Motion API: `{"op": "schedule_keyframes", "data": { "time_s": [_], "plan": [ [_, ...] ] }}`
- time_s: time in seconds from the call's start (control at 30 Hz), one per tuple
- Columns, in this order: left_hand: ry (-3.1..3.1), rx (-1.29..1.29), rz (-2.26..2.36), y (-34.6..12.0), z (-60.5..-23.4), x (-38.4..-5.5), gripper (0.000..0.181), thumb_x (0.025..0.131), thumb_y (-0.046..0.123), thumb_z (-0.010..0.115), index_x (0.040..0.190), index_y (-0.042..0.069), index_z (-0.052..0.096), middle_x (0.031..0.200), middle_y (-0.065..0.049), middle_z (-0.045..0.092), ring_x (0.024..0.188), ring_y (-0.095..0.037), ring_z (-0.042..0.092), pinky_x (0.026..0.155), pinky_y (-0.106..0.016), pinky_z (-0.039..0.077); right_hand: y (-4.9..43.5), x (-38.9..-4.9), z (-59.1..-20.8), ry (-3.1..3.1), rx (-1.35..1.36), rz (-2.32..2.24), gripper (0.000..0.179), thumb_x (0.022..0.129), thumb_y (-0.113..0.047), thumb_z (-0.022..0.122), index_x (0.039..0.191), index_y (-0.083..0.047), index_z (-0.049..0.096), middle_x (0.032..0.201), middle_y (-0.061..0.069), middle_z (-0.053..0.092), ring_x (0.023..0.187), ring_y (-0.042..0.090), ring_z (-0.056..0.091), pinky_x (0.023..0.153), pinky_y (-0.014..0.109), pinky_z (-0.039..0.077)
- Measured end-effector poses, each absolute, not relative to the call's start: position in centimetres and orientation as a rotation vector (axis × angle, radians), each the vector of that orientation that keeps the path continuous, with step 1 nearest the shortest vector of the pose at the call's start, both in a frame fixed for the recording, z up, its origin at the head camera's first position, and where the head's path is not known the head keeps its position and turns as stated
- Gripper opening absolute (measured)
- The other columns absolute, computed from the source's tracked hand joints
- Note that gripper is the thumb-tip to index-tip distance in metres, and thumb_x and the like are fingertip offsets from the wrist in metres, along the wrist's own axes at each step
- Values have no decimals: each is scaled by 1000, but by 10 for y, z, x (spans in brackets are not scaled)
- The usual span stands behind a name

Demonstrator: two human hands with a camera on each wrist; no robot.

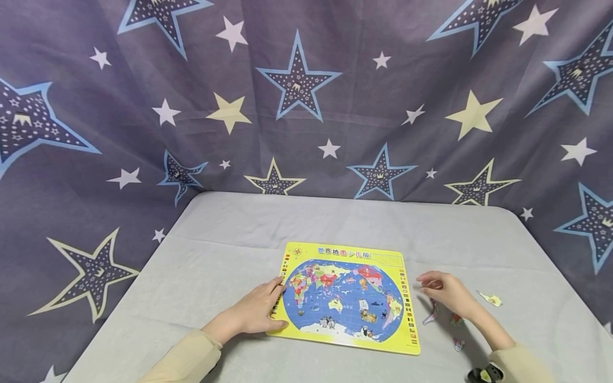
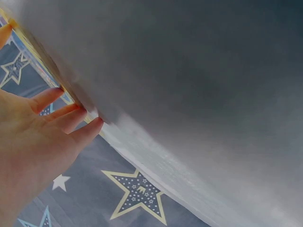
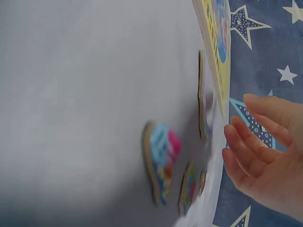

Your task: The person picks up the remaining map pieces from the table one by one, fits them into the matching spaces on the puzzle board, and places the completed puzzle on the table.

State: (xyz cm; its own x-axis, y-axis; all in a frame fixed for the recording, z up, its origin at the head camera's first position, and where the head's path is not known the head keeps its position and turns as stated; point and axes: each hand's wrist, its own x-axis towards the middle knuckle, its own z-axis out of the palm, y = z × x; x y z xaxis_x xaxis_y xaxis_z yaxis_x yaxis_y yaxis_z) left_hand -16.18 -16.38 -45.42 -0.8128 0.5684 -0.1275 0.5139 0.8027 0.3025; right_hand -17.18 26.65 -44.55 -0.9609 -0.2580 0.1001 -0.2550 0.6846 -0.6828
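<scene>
A yellow-bordered world map puzzle board (image 1: 345, 341) lies flat on the table, its blue oval filled with coloured continents and animals. My left hand (image 1: 256, 310) rests at its left edge, fingers spread, fingertips touching the side and thumb by the near corner. Just right of the board, my right hand (image 1: 447, 292) hovers with loosely bent fingers and nothing between them. Beneath and beside it lie loose puzzle pieces: a long pinkish one (image 1: 430, 314), a red-green one (image 1: 456, 319), a small one (image 1: 458, 344) and a pale yellow one (image 1: 491, 299). The right wrist view shows a blue-pink piece (image 3: 161, 161) up close.
A light grey cloth (image 1: 230, 223) covers the table. Behind and around it hangs a dark curtain (image 1: 316, 133) printed with stars. A black wrist device (image 1: 485, 374) sits at the right sleeve.
</scene>
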Motion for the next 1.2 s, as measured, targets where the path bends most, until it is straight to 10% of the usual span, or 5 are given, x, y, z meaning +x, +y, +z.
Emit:
{"op": "schedule_keyframes", "data": {
  "time_s": [1.2],
  "plan": [
    [2781, 853, 371, -164, -455, -162, 81, 75, 51, 57, 131, -2, 35, 140, -20, 25, 127, -31, 27, 102, -43, 27, 328, -159, -447, 3064, -376, -1071, 25, 71, 3, 66, 96, 6, 62, 89, 19, 64, 72, 5, 56, 63, 25, 50]
  ]
}}
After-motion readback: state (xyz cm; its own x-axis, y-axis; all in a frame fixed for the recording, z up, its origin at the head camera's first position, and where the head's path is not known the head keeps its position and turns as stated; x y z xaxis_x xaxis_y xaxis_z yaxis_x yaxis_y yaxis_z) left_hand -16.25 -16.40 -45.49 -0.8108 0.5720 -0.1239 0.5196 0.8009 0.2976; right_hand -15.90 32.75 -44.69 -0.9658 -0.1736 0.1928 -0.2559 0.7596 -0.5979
